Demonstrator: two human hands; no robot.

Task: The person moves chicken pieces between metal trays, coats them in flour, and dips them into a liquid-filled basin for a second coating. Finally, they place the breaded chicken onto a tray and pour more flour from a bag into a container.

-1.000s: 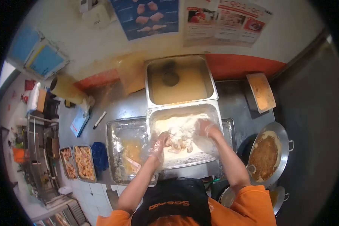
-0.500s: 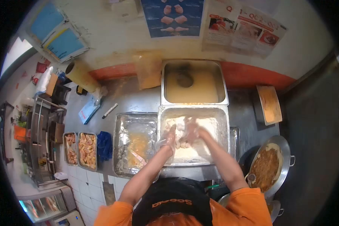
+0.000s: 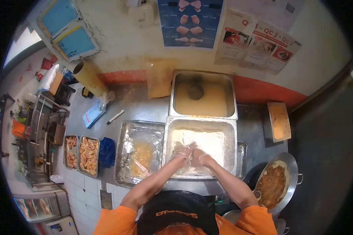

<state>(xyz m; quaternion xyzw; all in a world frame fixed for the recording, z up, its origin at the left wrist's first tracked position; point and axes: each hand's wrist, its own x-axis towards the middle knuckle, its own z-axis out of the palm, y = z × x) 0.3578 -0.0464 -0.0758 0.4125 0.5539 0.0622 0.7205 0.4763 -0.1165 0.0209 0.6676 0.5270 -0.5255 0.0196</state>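
**Both hands deep in the white powder**

We find the left hand (image 3: 182,151) and right hand (image 3: 200,157), both in clear plastic gloves, close together in the flour-like powder (image 3: 212,143). It lies in the front metal pan (image 3: 231,135) on the tabletop (image 3: 143,103). Whether either hand grips anything we cannot tell; glare and powder hide what lies beneath them.

The powder should handle light and loose, slipping between fingers; we would scoop from below with cupped palms. We judge the pan stiff and fairly heavy when loaded, best taken by opposite rims, though dusty metal may slide under plastic. Off to the left, raw-looking chicken pieces (image 3: 89,152) fill a tray; those we expect soft, damp and slippery, better cradled around the thick part than pinched.
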